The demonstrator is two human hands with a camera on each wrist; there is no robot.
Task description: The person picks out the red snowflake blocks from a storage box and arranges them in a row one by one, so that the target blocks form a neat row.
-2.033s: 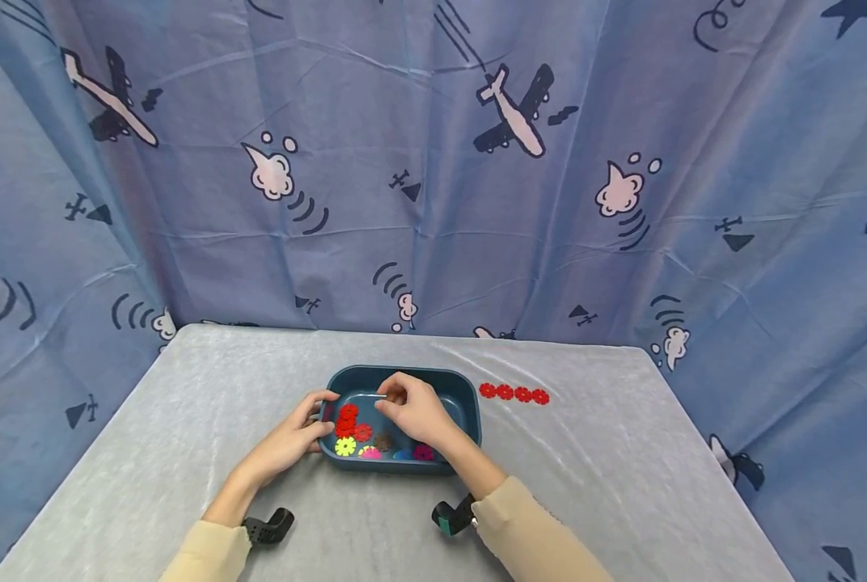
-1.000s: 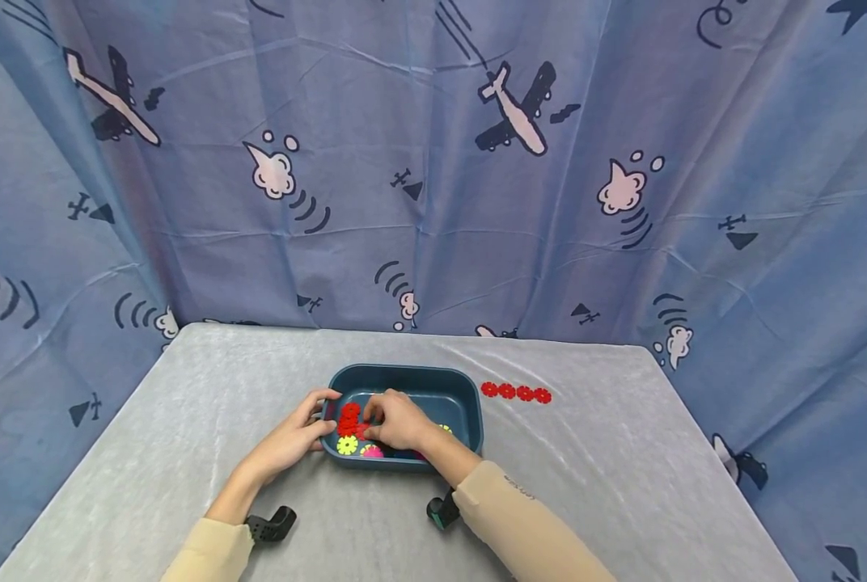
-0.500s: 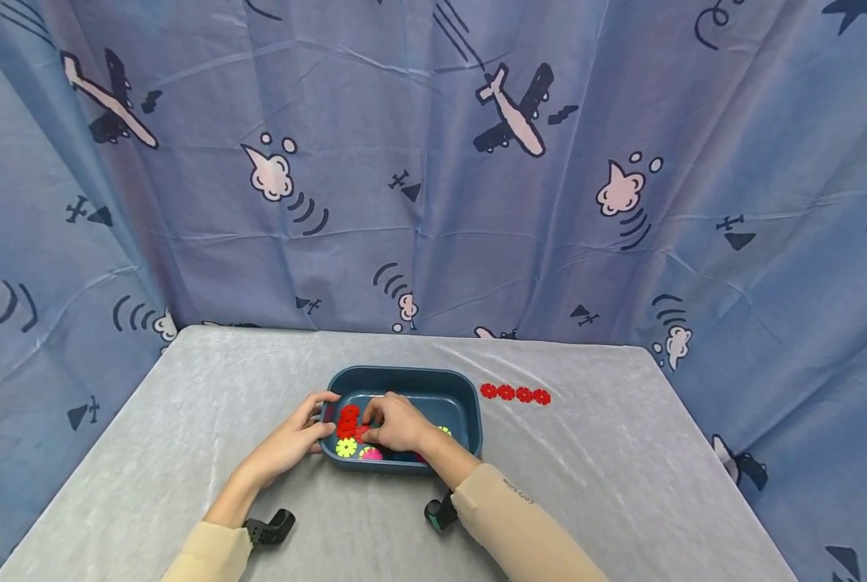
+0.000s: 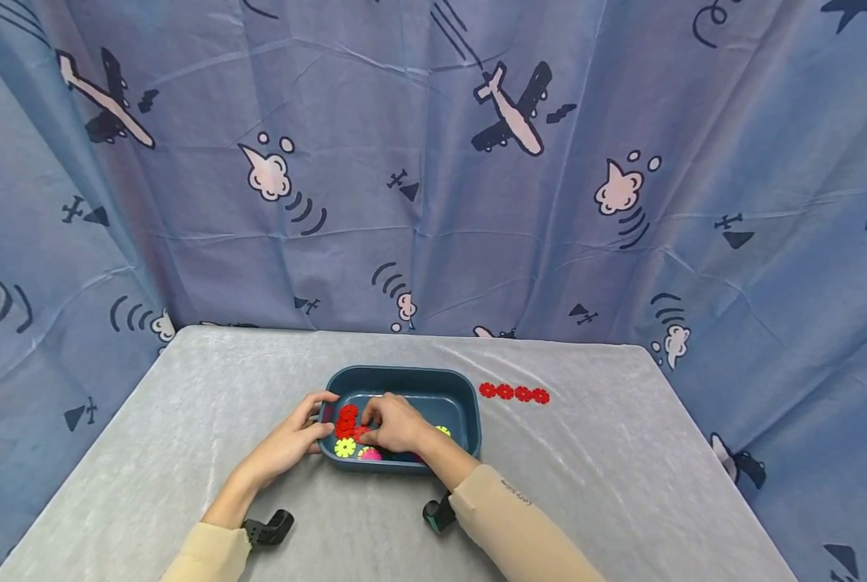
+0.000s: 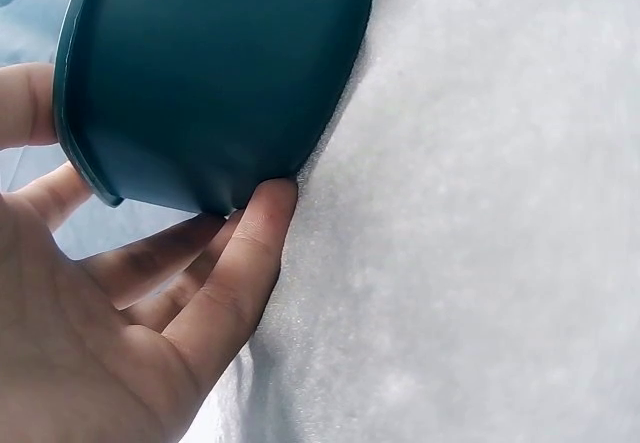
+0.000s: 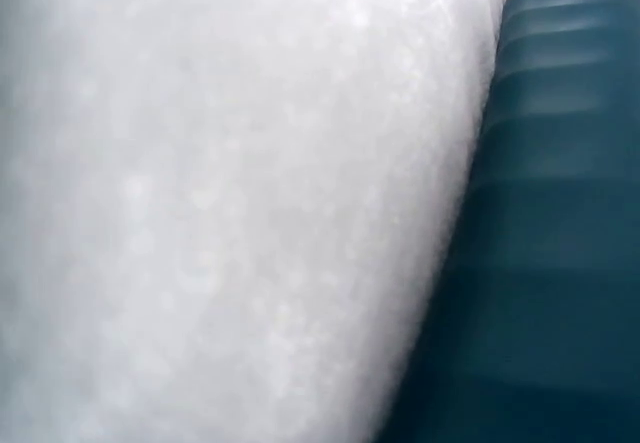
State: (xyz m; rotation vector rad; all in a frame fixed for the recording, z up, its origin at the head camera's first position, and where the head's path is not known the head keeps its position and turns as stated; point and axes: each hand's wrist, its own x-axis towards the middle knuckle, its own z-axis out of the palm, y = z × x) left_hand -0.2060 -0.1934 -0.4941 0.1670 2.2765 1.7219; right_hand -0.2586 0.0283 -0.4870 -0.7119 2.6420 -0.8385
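Left hand [image 4: 297, 432] gripping dark-teal oblong plastic tray [image 4: 404, 374], right hand [image 4: 397, 424] curling over red notched disc [image 4: 361, 434] inside, hold unclear

Head view: bright, evenly lit, mostly crisp
Curtain [image 4: 444, 194]: soft shading in folds
Left wrist: tabletop [image 5: 480, 243] pale, soft-focused
Right wrist: blurred, sheen on tray [image 6: 560, 223]

On the table [image 4: 608, 469], four discs [image 4: 505, 392] lie right of the tray [image 4: 397, 466].
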